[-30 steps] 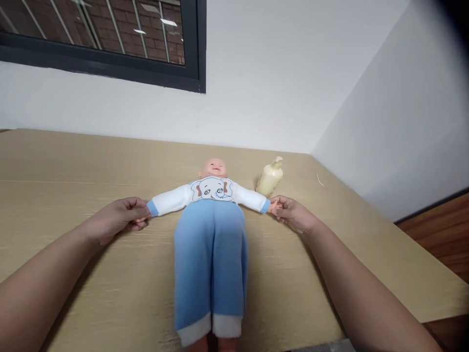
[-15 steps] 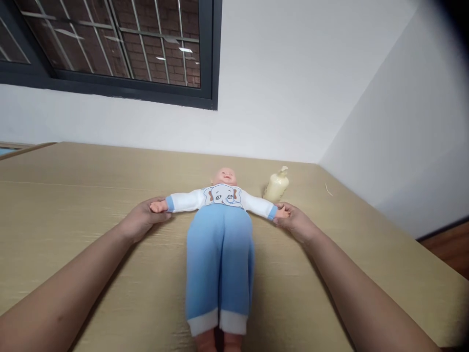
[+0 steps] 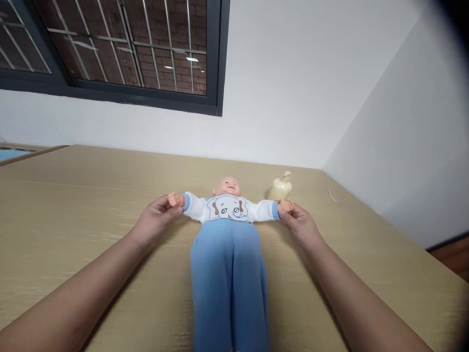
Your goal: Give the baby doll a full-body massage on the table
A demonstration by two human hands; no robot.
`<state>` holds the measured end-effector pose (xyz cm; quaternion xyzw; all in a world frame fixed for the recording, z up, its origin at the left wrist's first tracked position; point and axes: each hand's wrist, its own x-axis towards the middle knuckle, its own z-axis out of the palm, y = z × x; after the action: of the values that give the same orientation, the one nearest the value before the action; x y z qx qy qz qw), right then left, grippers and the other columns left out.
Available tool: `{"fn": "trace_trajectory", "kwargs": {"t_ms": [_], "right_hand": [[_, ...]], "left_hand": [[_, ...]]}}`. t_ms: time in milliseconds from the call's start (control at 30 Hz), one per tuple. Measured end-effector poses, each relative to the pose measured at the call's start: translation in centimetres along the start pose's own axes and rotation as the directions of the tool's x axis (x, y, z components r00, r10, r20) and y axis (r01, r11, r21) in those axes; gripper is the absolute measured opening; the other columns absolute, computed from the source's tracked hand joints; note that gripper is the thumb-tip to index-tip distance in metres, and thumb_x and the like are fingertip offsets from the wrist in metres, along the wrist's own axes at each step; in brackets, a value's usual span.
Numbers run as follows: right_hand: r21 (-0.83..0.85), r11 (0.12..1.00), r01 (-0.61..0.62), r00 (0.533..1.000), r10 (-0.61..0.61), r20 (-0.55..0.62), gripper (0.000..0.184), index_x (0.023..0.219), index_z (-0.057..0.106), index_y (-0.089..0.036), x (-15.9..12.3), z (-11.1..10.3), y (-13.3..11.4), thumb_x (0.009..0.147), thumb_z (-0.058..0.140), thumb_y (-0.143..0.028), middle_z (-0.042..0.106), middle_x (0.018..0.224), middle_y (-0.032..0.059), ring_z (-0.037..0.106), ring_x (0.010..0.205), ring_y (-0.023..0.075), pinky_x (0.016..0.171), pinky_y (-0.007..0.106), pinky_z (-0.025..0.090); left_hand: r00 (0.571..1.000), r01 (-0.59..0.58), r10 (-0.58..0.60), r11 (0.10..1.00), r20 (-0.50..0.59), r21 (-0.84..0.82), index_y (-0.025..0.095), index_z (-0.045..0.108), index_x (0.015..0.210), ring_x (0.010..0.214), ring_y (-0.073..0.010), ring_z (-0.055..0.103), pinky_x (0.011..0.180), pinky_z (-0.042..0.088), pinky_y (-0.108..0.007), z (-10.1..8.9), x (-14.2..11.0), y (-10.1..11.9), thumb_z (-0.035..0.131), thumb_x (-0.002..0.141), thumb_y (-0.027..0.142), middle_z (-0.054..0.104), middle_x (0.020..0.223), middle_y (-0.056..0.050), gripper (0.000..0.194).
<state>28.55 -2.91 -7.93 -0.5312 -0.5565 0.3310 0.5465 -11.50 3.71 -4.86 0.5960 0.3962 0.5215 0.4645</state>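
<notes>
A baby doll (image 3: 227, 230) in a white elephant top and blue trousers lies on its back on a light wooden table (image 3: 73, 205), head toward the wall. My left hand (image 3: 156, 222) is closed round the doll's arm at the wrist on the left side, and the doll's small hand sticks out above my fingers. On the right side, my right hand (image 3: 300, 225) grips the doll's other wrist. Both doll arms are raised off the table and bent inward toward its chest.
A cream pump bottle (image 3: 280, 187) stands just behind my right hand, near the doll's head. White walls meet in a corner at the back right, with a barred dark-framed window (image 3: 146, 49) above. The table's right edge drops to a wooden floor (image 3: 452, 256).
Both hands have drawn the doll's arms inward and upward from a flat, outstretched spread. The view has shifted, so the doll's feet are now out of frame.
</notes>
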Motion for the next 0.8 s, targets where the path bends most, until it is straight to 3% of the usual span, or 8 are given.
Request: {"fn": "trace_trajectory", "kwargs": {"t_ms": [100, 233, 333, 400, 467, 533, 700, 800], "right_hand": [[-0.073, 0.996, 0.054, 0.991, -0.062, -0.116, 0.040, 0.120, 0.070, -0.025, -0.9, 2.6, -1.5, 0.089, 0.068, -0.051, 0.069, 0.127, 0.0064, 0.058, 0.126, 0.0295, 0.109, 0.043, 0.042], [-0.178, 0.973, 0.147, 0.975, -0.173, -0.142, 0.035, 0.122, 0.068, -0.028, -2.2, 5.4, -3.1, 0.093, 0.065, -0.046, 0.069, 0.130, 0.0064, 0.061, 0.124, 0.0282, 0.108, 0.043, 0.046], [-0.387, 0.881, 0.273, 0.957, -0.291, 0.013, 0.030, 0.123, 0.068, -0.031, -2.8, 5.9, -3.6, 0.093, 0.066, -0.037, 0.072, 0.123, 0.0052, 0.066, 0.116, 0.0284, 0.102, 0.045, 0.051], [-0.461, 0.782, 0.420, 0.907, -0.377, 0.188, 0.033, 0.124, 0.068, -0.032, -3.1, 5.7, -3.8, 0.092, 0.066, -0.029, 0.071, 0.126, 0.0043, 0.065, 0.119, 0.0289, 0.105, 0.047, 0.051], [-0.471, 0.708, 0.527, 0.850, -0.431, 0.304, 0.039, 0.126, 0.068, -0.033, -3.1, 5.4, -3.9, 0.089, 0.066, -0.021, 0.068, 0.132, 0.0034, 0.062, 0.123, 0.0289, 0.107, 0.048, 0.050], [-0.484, 0.667, 0.566, 0.824, -0.436, 0.362, 0.045, 0.126, 0.068, -0.034, -3.1, 5.1, -3.9, 0.086, 0.064, -0.015, 0.065, 0.137, 0.0018, 0.061, 0.126, 0.0285, 0.108, 0.048, 0.051], [-0.532, 0.585, 0.613, 0.788, -0.399, 0.469, 0.061, 0.132, 0.065, -0.036, -3.3, 5.2, -3.6, 0.079, 0.058, -0.007, 0.059, 0.145, -0.0008, 0.056, 0.133, 0.0284, 0.110, 0.048, 0.050], [-0.536, 0.579, 0.614, 0.786, -0.388, 0.481, 0.060, 0.133, 0.064, -0.034, -3.4, 5.5, -3.5, 0.081, 0.056, -0.007, 0.057, 0.147, 0.0002, 0.053, 0.136, 0.0276, 0.112, 0.046, 0.048]], "left_hand": [[0.999, -0.017, 0.019, 0.997, -0.030, 0.077, 0.019, 0.070, 0.104, 0.108, -0.0314, 0.066, 0.094, 0.053, -0.042, 1.6, -0.8, 0.0, 0.083, 0.071, 0.048, 0.073, 0.110, -0.011, 0.046], [0.996, -0.067, 0.075, 0.988, -0.053, 0.142, 0.021, 0.055, 0.135, 0.101, -0.0276, 0.071, 0.089, 0.057, -0.039, 3.5, -1.9, -0.3, 0.080, 0.078, 0.047, 0.075, 0.106, -0.009, 0.067], [0.978, -0.209, 0.191, 0.896, 0.087, 0.391, 0.024, 0.065, 0.128, 0.108, -0.0276, 0.069, 0.096, 0.055, -0.040, 3.9, -2.6, -0.1, 0.073, 0.086, 0.041, 0.073, 0.120, -0.008, 0.046], [0.928, -0.372, 0.286, 0.772, 0.240, 0.516, 0.025, 0.070, 0.124, 0.114, -0.0283, 0.067, 0.102, 0.053, -0.041, 3.7, -3.0, 0.1, 0.068, 0.089, 0.036, 0.071, 0.126, -0.007, 0.037], [0.860, -0.507, 0.344, 0.660, 0.376, 0.555, 0.026, 0.068, 0.129, 0.118, -0.0289, 0.066, 0.104, 0.052, -0.042, 3.4, -3.2, 0.2, 0.065, 0.088, 0.030, 0.069, 0.130, -0.006, 0.041], [0.811, -0.580, 0.346, 0.579, 0.472, 0.573, 0.027, 0.062, 0.137, 0.124, -0.0298, 0.062, 0.104, 0.053, -0.043, 3.1, -3.4, 0.3, 0.062, 0.087, 0.025, 0.064, 0.137, -0.007, 0.050], [0.745, -0.662, 0.309, 0.451, 0.591, 0.599, 0.030, 0.055, 0.145, 0.130, -0.0322, 0.057, 0.103, 0.052, -0.048, 3.1, -3.6, 0.4, 0.055, 0.084, 0.019, 0.056, 0.147, -0.009, 0.062], [0.749, -0.660, 0.320, 0.439, 0.581, 0.609, 0.028, 0.057, 0.142, 0.128, -0.0324, 0.058, 0.102, 0.052, -0.049, 3.4, -3.7, 0.2, 0.054, 0.085, 0.020, 0.058, 0.144, -0.010, 0.058]]}}
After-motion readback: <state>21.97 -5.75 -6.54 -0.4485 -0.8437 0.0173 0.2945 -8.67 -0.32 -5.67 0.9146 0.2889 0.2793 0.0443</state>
